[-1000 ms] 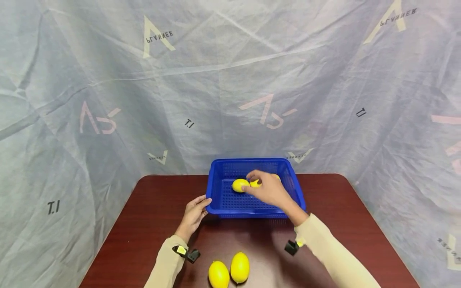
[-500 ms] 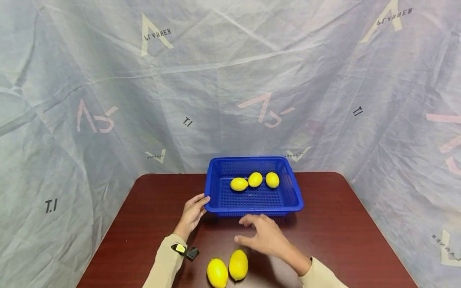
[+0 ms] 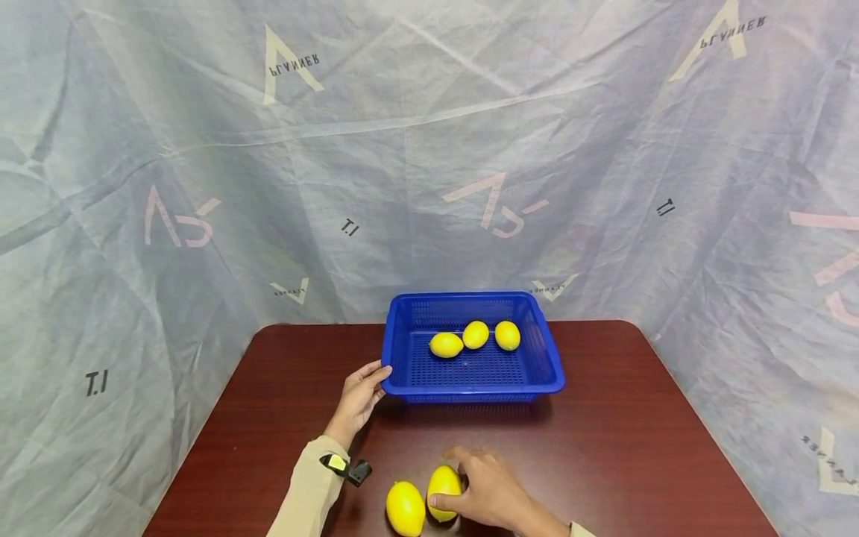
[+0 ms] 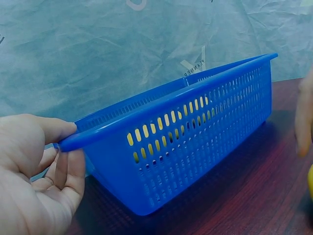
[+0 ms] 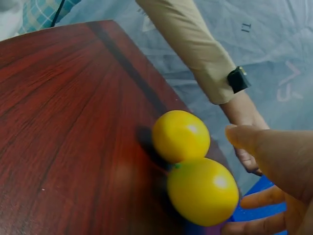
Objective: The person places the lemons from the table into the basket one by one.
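Note:
My left hand (image 3: pixel 359 399) pinches the near left corner of the rim of a blue plastic basket (image 3: pixel 470 389), thumb on top and fingers beneath. Three lemons lie in the basket: one at left (image 3: pixel 446 344), one in the middle (image 3: pixel 476 335) and one at right (image 3: pixel 508 335). My right hand (image 3: pixel 488 488) is at the right-hand lemon (image 5: pixel 203 192) of two on the table. In the head view its thumb overlaps this lemon; in the right wrist view its fingers are spread, fingertips right at the skin. The other table lemon (image 3: pixel 406 509) lies close beside it.
The dark red wooden table (image 3: pixel 268 418) carries everything. Behind it and along both sides hangs a grey printed sheet (image 3: pixel 403 149). A small black camera (image 3: pixel 359 472) is strapped at the left wrist.
My right hand has left the basket and come down toward me to the right-hand table lemon. The three basket lemons are now uncovered. My left hand keeps its hold on the rim.

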### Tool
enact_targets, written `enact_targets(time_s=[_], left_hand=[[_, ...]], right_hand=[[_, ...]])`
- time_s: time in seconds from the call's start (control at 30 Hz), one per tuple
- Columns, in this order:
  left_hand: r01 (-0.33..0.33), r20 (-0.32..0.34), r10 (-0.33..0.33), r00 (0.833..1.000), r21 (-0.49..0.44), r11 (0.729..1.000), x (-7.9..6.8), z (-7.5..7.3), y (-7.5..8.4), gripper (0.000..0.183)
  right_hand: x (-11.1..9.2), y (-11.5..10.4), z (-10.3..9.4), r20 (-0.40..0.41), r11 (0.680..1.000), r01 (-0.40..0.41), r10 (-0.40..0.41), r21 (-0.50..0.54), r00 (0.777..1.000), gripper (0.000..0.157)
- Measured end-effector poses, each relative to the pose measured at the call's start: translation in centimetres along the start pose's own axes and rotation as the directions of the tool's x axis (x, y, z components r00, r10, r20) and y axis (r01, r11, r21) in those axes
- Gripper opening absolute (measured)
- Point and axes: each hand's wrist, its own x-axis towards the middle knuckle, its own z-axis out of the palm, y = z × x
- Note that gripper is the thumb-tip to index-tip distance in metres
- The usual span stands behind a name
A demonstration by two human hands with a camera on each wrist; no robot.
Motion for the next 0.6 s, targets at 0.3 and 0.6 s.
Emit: enact_targets(time_s=[0.3, 0.6], left_hand=[[-0.002, 0.013, 0.002, 1.0, 0.014, 1.0, -0.1, -0.1, 0.1, 0.047], [-0.013, 0.004, 0.013, 1.0, -0.007, 1.0, -0.2, 0.1, 0.1, 0.044]], right_hand=[[0.0, 0.2, 1.3, 0.006, 0.998, -0.028, 0.029, -0.051, 1.0, 0.063], [0.0, 0.2, 1.6, -0.002, 0.999, -0.038, 0.038, -0.012, 0.999, 0.06]])
